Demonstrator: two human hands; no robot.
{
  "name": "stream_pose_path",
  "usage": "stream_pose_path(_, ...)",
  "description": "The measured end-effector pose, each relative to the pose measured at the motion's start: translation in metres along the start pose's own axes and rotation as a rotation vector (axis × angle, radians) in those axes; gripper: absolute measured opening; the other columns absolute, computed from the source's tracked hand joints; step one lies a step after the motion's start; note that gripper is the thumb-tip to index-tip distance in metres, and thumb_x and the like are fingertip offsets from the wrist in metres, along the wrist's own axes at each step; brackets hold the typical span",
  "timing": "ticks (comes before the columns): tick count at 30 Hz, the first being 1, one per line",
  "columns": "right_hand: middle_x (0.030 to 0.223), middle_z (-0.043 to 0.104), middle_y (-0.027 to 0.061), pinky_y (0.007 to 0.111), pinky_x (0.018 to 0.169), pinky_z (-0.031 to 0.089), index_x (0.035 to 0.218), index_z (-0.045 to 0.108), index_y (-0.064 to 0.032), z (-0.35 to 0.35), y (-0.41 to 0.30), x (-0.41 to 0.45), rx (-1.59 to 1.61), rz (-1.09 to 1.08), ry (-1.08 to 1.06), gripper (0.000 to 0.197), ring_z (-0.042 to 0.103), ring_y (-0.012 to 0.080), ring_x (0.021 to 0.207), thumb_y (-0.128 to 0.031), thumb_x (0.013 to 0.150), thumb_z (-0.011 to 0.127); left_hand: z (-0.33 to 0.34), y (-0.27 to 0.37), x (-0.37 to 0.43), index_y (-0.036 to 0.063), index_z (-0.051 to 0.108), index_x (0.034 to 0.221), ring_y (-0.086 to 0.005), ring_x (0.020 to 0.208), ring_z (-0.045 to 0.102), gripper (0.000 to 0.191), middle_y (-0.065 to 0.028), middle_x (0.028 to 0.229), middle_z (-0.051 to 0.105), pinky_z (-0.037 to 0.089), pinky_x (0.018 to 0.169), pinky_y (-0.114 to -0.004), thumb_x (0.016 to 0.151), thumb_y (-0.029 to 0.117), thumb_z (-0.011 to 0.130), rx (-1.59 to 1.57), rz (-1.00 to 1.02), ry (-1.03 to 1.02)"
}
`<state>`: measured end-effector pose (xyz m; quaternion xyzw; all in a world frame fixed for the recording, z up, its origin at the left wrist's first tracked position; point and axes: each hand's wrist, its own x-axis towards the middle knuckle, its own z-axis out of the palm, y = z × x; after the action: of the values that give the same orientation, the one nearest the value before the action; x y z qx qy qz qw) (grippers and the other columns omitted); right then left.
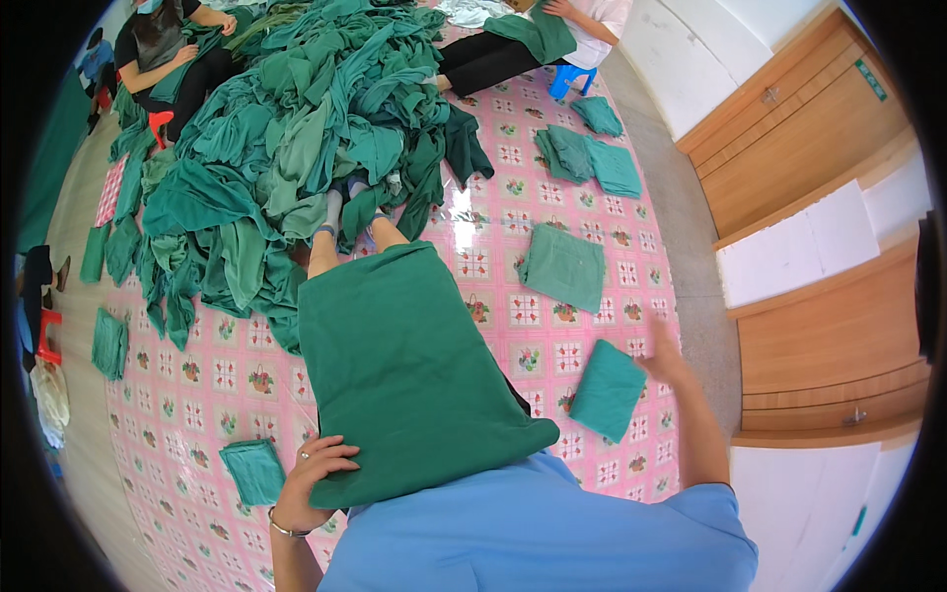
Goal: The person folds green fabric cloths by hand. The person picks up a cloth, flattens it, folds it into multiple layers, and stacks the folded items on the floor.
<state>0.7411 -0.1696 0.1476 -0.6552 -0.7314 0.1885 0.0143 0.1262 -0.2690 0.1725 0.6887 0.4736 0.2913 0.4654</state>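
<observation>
A dark green cloth [399, 362], folded to a broad panel, lies across my lap and thighs. My left hand [318, 466] rests on its lower left corner, fingers on top and slightly spread; whether the thumb pinches the edge from below is hidden. Out to the right, my right hand [662, 351] is raised and blurred, with nothing seen in it. Just beside and left of it, a folded teal cloth [608, 391] lies on the floor. Beyond my knees, a large heap of loose green cloths [296, 148] surrounds my feet.
More folded cloths lie on the pink patterned floor sheet [222, 392]: a pale green one [564, 268], several at upper right [614, 166], and one at lower left [253, 472]. Two seated people handle green cloth beside the heap. Wooden doors [828, 333] stand along the right wall.
</observation>
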Motion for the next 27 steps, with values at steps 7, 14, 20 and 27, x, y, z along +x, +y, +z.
stream_pose_path(7,0.140,0.036,0.0138,0.051,0.111,0.015,0.128,0.048,-0.0127,0.034,-0.225,0.029,0.280,-0.845,-0.292,0.059,0.029,0.0340,0.132,-0.018,0.074,0.070,0.013,-0.026,-0.005,0.0093,0.065,0.091,-0.0278,0.115,0.052,0.022,-0.0080,0.107,0.064,0.025,0.107,-0.046,0.069,0.006,0.063,0.107,-0.081,0.166)
stream_pose_path(14,0.093,0.067,0.0076,0.042,0.099,0.041,0.094,0.066,-0.0057,0.005,-0.240,0.049,0.646,-0.837,-0.530,0.021,0.064,0.0248,0.085,-0.015,0.075,0.068,0.002,-0.015,-0.030,-0.0002,0.063,0.099,-0.0234,0.089,0.064,0.019,-0.0122,0.092,0.067,0.048,0.081,-0.032,0.082,0.009,0.058,-0.273,-0.376,0.105)
stream_pose_path(20,0.108,0.060,0.0112,0.032,0.087,0.045,0.121,0.049,0.0013,0.021,-0.264,0.139,0.984,-0.259,-0.397,0.049,0.058,0.0216,0.098,-0.028,0.084,0.064,-0.027,-0.062,0.074,-0.0026,0.058,0.102,-0.0179,0.080,0.057,0.028,-0.0112,0.086,0.062,0.045,0.073,-0.029,0.089,0.022,0.054,-0.290,-0.364,0.471)
stream_pose_path(27,0.113,0.057,0.0228,0.038,0.089,0.044,0.127,0.041,0.0043,0.123,-0.275,0.206,0.522,0.011,0.025,0.064,0.057,0.0318,0.104,-0.039,0.084,0.060,-0.013,-0.148,0.146,-0.0040,0.052,0.113,-0.0278,0.097,0.060,0.046,-0.0216,0.103,0.061,0.047,0.081,-0.034,0.086,0.033,0.058,0.037,-0.592,0.644)
